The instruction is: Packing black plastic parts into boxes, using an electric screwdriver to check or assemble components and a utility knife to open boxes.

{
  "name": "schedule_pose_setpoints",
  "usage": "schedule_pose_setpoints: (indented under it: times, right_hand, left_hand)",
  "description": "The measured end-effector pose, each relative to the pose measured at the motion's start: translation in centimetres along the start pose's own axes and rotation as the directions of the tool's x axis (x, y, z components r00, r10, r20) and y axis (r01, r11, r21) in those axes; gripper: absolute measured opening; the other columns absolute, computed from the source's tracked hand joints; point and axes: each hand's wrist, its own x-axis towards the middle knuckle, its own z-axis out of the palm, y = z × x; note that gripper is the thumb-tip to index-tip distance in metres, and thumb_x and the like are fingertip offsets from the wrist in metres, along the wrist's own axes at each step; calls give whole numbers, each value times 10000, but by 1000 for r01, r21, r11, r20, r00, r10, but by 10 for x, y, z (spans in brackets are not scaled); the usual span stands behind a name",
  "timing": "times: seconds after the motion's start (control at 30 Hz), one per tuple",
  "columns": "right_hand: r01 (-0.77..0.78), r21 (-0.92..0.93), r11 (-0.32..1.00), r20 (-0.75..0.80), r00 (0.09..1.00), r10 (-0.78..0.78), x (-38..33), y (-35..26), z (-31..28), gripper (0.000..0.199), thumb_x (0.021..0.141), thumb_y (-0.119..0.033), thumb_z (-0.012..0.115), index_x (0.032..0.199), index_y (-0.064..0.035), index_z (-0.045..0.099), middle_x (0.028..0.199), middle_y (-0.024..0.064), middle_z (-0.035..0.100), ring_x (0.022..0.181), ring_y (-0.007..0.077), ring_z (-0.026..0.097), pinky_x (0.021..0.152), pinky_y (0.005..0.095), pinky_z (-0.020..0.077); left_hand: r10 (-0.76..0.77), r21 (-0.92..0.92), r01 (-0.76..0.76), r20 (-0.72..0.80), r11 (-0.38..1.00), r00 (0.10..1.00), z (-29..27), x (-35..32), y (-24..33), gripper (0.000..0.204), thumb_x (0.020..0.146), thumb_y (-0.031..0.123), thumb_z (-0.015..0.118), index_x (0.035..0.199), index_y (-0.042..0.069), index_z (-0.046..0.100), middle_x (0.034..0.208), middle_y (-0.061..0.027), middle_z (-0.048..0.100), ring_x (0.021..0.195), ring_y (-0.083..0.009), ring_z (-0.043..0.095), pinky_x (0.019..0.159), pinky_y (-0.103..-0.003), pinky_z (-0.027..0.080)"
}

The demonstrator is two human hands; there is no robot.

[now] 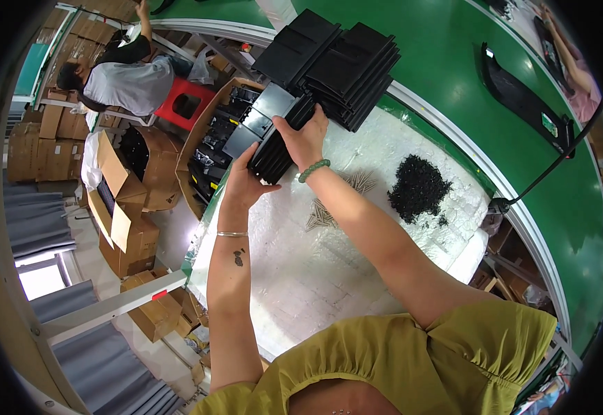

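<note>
Both my hands grip a stack of flat black plastic panels at the far left part of the foam-covered table. My left hand is wrapped round the near end of the stack. From the right side, my right hand clasps the same stack, its thumb on the top edge. Right beyond it stand more piled black panels. Silver screws or pins lie loose on the white foam under my right forearm. A heap of small black parts sits farther right.
A carton of black parts stands against the table's left side. More cardboard boxes are on the floor beyond. A person sits near a red stool. Across the green bench lies a long black part, with a cable nearby.
</note>
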Motion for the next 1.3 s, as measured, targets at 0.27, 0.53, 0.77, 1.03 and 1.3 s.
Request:
schedule_pose_setpoints:
  times: [0.27,0.53,0.77,1.03,1.3]
  right_hand:
    - [11,-38,999,92,996,-7,-8,8,-30,811,644,-291,737,1227,110,340,1205,264,400,1138,376,374,982,387,319]
    - [0,121,993,213,977,-26,-43,17,-40,653,663,-197,697,1207,26,413,1121,209,459,1038,315,444,915,335,382]
    - [142,47,989,343,928,-149,-19,-11,-53,420,673,-147,637,1063,-23,540,1069,166,506,1006,293,479,889,343,396]
    - [112,9,994,314,943,-109,-10,-2,-65,371,678,-145,621,1031,-43,570,1021,131,515,920,240,526,792,313,443]
    - [-8,77,997,369,929,-21,-19,15,-81,351,694,-133,618,1035,-61,577,1026,104,518,868,200,544,721,287,456]
  left_hand:
    - [64,18,-62,-196,998,978,4,-2,-1,480,818,420,518,1177,103,500,1269,-57,422,1129,-273,400,909,-643,262]
    - [100,75,-84,-246,994,964,-2,7,6,857,703,376,669,1387,162,198,1302,-181,354,1186,-306,356,906,-678,200]
    - [740,705,-491,-72,512,669,-16,14,32,868,633,406,723,1321,29,352,1263,-211,439,1179,-287,423,970,-337,336]
    - [599,948,-315,278,-45,751,27,21,58,939,532,492,760,1273,30,414,1185,-188,520,1124,-300,485,943,-362,388]
    - [619,941,-288,334,-176,711,16,19,45,1031,539,503,772,1365,141,273,1325,-179,380,1215,-326,385,980,-434,328]
